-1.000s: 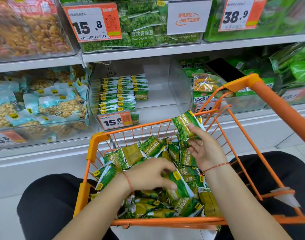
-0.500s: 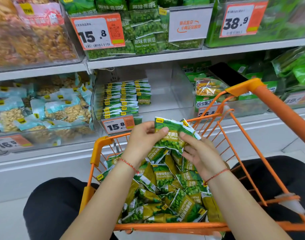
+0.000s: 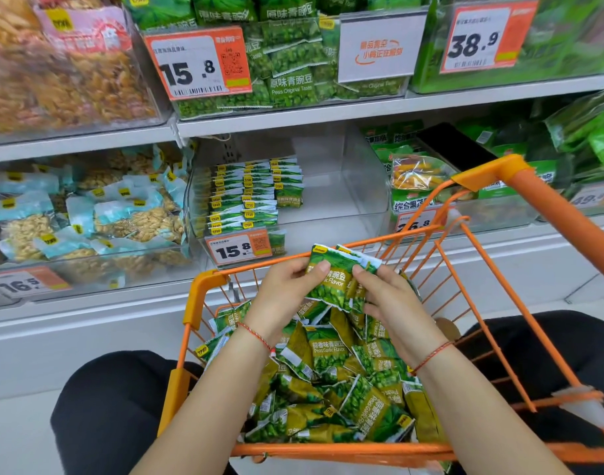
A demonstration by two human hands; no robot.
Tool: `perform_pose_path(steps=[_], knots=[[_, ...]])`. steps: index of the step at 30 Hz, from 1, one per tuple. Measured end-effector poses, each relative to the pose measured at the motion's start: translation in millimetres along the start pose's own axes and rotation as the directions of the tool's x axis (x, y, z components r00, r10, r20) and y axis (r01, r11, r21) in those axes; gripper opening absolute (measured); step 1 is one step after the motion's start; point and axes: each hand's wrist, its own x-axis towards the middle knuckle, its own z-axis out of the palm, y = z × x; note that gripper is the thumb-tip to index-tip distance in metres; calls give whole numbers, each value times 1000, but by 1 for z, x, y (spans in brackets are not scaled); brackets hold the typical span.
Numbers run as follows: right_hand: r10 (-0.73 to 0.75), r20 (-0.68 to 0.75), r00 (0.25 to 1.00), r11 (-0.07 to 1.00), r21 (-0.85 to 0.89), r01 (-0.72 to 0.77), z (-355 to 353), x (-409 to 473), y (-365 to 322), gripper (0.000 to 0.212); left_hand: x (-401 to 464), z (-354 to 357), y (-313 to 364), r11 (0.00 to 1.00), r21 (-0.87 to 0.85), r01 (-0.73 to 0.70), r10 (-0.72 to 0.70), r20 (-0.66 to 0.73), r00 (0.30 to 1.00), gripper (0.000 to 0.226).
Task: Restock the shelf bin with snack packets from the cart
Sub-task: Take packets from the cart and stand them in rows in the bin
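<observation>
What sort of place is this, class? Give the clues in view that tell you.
Most likely a shop's snack aisle. Shelves carry clear bins of packeted snacks, printed price tags are clipped to the bin fronts, and an orange cart holds loose green pea packets.

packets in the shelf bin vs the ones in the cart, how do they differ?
The shelf bin packets stand in neat rows at the bin's left side; the cart packets lie in a loose, jumbled heap.
The shelf bin packets show mostly their top edges with yellow logos; the cart packets show full faces at all angles.
Shared: green pea packaging. Both hands, left and right, hold a small bunch of them.
</observation>
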Motion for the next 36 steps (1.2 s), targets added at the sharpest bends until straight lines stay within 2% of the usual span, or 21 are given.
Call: perform_pose_path(steps=[5, 10, 12, 14, 16, 20, 25, 27, 29, 32, 34, 36], knots=[[-68, 55, 996, 996, -60, 71, 1, -3, 0, 29, -3, 8, 2, 991, 62, -122, 126, -67, 990, 12], [-135, 67, 989, 988, -71, 140, 7, 0, -8, 26, -2, 9, 1, 990, 79, -120, 131, -159, 978, 19], [-173, 69, 982, 973, -144, 182, 13, 5, -15, 38, 0, 7, 3, 990, 40, -133, 139, -205, 969, 27], [-210, 65, 976, 950, -224, 219, 21, 13, -23, 58, 4, 2, 7, 981, 72, -181, 193, -242, 951, 37], [-216, 73, 974, 930, -290, 228, 30, 23, -32, 66, 9, -4, 13, 972, 121, -203, 228, -253, 940, 41], [-207, 121, 971, 918, -319, 235, 47, 47, -47, 46, 22, -26, 24, 965, 160, -207, 241, -234, 942, 41], [-200, 161, 966, 889, -385, 248, 64, 87, -55, 41, 42, -60, 31, 977, 145, -155, 174, -130, 976, 36], [-226, 117, 967, 882, -397, 255, 63, 110, -60, 37, 48, -77, 32, 982, 135, -134, 150, -118, 982, 27], [-231, 54, 971, 883, -407, 233, 60, 137, -66, 37, 55, -98, 27, 960, 188, -209, 248, -214, 945, 24], [-142, 17, 990, 870, -475, 133, 52, 177, -66, 37, 62, -124, 13, 897, 194, -397, 440, -462, 770, 23], [-64, 11, 998, 856, -514, 61, 50, 201, -60, 29, 66, -134, 8, 872, 210, -442, 483, -521, 704, 22], [-4, 12, 1000, 811, -585, 10, 50, 222, -53, 24, 70, -140, 7, 860, 254, -442, 507, -522, 686, 23]])
